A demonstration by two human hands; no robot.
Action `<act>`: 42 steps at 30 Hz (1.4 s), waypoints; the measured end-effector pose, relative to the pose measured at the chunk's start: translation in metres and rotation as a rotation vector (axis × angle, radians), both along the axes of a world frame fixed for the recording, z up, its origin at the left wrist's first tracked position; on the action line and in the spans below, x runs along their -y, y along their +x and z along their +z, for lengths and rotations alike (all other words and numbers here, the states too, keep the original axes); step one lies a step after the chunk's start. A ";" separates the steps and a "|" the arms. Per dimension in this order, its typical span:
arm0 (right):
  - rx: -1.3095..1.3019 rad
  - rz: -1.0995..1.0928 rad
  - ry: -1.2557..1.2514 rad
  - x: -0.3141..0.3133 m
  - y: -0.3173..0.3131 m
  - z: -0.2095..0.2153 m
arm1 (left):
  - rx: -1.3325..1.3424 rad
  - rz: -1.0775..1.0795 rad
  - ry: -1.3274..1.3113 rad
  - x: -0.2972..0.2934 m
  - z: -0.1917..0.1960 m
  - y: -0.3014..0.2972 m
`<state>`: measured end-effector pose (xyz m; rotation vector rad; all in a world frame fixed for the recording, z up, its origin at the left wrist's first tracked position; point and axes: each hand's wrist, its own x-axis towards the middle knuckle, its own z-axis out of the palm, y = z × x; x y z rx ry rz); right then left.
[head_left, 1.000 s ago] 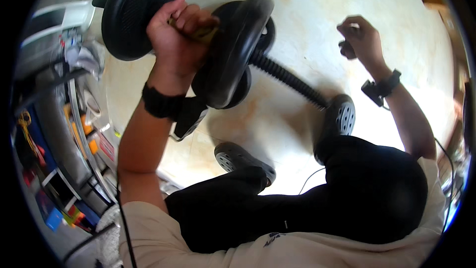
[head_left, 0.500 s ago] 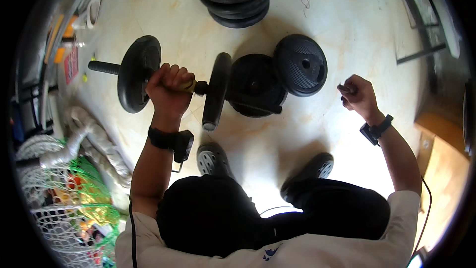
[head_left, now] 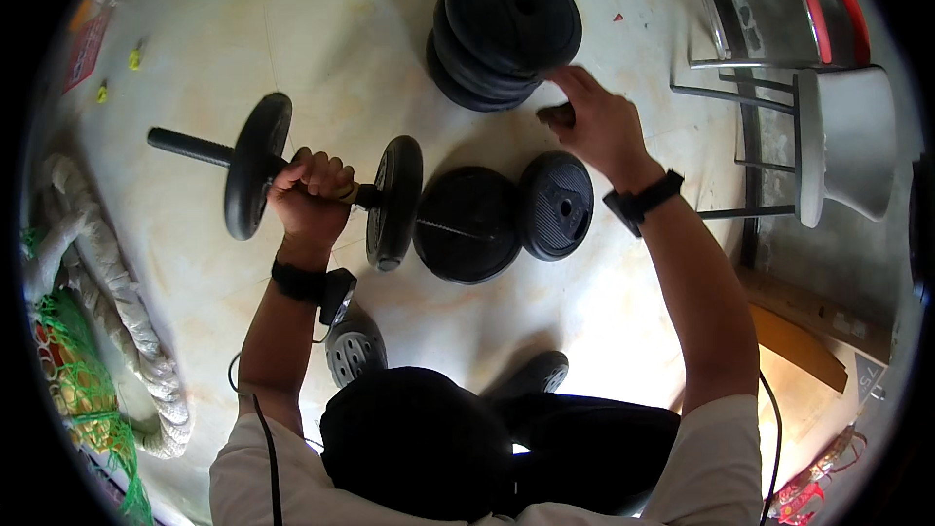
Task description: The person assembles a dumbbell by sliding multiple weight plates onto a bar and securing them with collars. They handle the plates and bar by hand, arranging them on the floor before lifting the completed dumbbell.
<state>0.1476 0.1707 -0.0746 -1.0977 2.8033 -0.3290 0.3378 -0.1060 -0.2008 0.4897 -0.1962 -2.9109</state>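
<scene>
My left hand (head_left: 310,197) is closed around the yellowish grip of a dumbbell (head_left: 366,195), held above the floor. One black weight plate (head_left: 258,166) is on its left side, with bare threaded bar (head_left: 190,144) sticking out beyond it. Another black plate (head_left: 397,200) sits on the right side. My right hand (head_left: 602,131) is at the near right edge of a stack of black weight plates (head_left: 516,15), its fingertips at or against the stack. A small dark thing (head_left: 556,116) shows by the thumb, too shadowed to name.
Between my feet and the stack, a black plate (head_left: 466,248) lies on the floor with a smaller one (head_left: 557,214) tilted beside it. Chairs (head_left: 847,141) stand at the right. A wrapped hose-like roll (head_left: 117,321) and a green net bag (head_left: 93,409) are at the left.
My right hand has moved from the right side over to the stack, its fingers reaching out. My left hand keeps its hold on the dumbbell. The view has shifted, showing more of the right side.
</scene>
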 end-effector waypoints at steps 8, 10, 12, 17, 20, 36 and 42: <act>0.016 -0.492 -0.002 -0.021 -0.008 -0.029 | -0.478 0.009 0.029 -0.006 0.103 -0.004; 0.013 -0.582 0.105 -0.052 0.012 -0.048 | -0.587 -0.005 0.072 -0.006 0.110 -0.011; 0.025 -0.643 0.208 -0.077 0.034 -0.062 | -0.509 0.035 0.094 -0.005 0.103 -0.015; 0.318 -1.103 0.183 -0.151 0.076 -0.084 | -0.281 0.043 0.056 0.004 0.047 -0.016; 0.288 -1.043 0.142 -0.196 0.114 -0.097 | -0.153 0.057 0.084 0.008 0.006 -0.010; -0.339 0.008 -0.085 0.022 -0.037 -0.058 | 0.117 0.006 0.031 0.016 -0.059 -0.002; -0.049 -0.022 0.354 0.071 -0.054 -0.032 | 0.158 0.018 0.007 0.021 -0.059 -0.003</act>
